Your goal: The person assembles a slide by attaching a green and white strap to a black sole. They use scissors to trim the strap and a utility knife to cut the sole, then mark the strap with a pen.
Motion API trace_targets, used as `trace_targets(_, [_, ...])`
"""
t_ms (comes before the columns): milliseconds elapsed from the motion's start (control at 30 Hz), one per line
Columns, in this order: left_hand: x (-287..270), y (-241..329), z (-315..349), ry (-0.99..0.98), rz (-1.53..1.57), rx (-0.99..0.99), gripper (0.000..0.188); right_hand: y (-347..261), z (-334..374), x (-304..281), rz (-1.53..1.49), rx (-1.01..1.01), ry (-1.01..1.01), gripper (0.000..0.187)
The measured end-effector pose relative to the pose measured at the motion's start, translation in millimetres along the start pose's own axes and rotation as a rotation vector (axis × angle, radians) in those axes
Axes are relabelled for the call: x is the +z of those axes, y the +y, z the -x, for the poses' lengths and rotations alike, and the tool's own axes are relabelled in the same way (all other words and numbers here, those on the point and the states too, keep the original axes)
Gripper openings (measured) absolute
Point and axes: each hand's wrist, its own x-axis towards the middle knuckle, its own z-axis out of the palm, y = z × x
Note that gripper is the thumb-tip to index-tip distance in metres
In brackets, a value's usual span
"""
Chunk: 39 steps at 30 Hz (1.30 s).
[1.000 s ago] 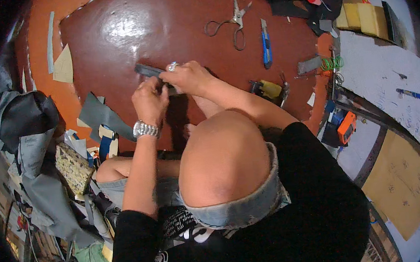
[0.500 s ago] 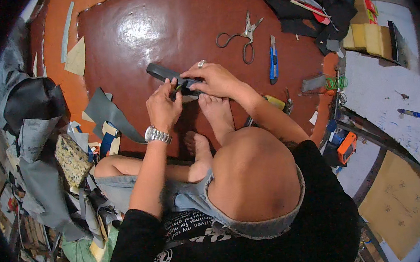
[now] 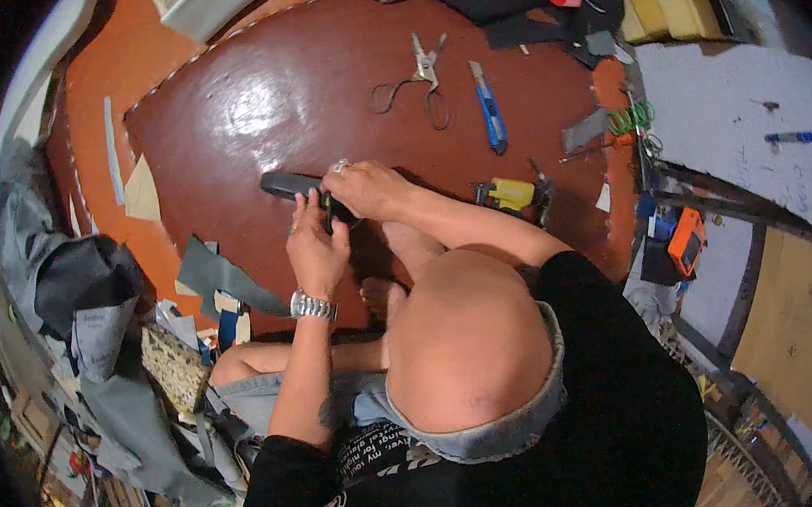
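My left hand [image 3: 317, 247], a metal watch on its wrist, has its fingers closed on a black strap [image 3: 286, 183]. The strap's rounded, looped end sticks out to the far left of the fingers. From the right, my right hand [image 3: 368, 189], with a ring on one finger, grips the same strap, its back turned up. A small yellow-green spot shows between the two hands; I cannot make out what it is. The near part of the strap is hidden under the right hand. Both hands work just beyond my bare feet, over the brown-red floor covering [image 3: 225, 173].
Scissors [image 3: 425, 73] and a blue utility knife [image 3: 488, 109] lie beyond my hands. A yellow-and-black tool [image 3: 509, 193] rests right of my forearm. Grey leather scraps [image 3: 225, 281] lie at left; yellow foam blocks [image 3: 674, 8] stand at far right.
The view has shifted, so the scissors and knife appear further left. Both hands have come nearer with the strap. My right forearm now covers the toes that showed before.
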Motion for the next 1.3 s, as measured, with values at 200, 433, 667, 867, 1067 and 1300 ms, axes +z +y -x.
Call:
trace_targets(200, [-14.6, 3.4, -12.7, -0.038, -0.062, 0.031, 0.035, -0.4, -5.9, -4.4, -0.04, 0.086, 0.036, 0.013])
trace_targets(433, [-24.8, 3.6, -15.0, -0.066, 0.145, -0.119, 0.018, 36.1, -9.0, -28.2, -0.518, 0.073, -0.238, 0.04])
trace_targets(667, [-13.6, 6.4, -3.9, 0.016, 0.24, -0.12, 0.015, 29.9, -20.3, -29.7, -0.483, -0.012, -0.277, 0.036])
trace_targets(867, [-26.4, 15.2, -0.5, -0.157, -0.05, 0.041, 0.067, 6.2, 2.2, -14.0, -0.246, -0.068, 0.001, 0.02])
trace_targets(1067, [-60.1, -15.3, -58.5, -0.536, -0.62, 0.206, 0.096, 1.9, 17.7, -2.2, -0.179, -0.139, 0.154, 0.021])
trace_targets(1300, [-82.8, 28.4, -55.9, -0.142, -0.536, 0.268, 0.038, -0.8, 34.3, -71.1, -0.635, 0.397, 0.384, 0.019])
